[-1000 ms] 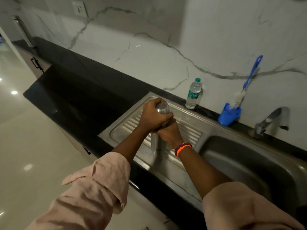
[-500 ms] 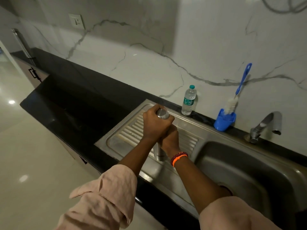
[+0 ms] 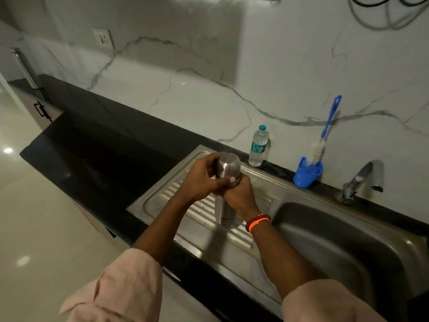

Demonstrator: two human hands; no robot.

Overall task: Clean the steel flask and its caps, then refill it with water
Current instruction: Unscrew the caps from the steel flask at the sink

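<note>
- Left hand [image 3: 202,180] wraps the outer cap [image 3: 228,168], topmost on the steel flask [image 3: 224,211].
- Right hand [image 3: 239,196] clamps the body directly below; flask stands upright on the drainboard [image 3: 167,194].
- We judge: twist cap off about that vertical axis.

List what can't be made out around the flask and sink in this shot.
- Flask middle, head view: covered by the left hand and right hand, so the seam under the cap is hidden.
- Flask base: blurred; contact with the drainboard unclear.
- Sink drain: dark, partly behind the right arm.
- Bottle label: too small to read.
</note>
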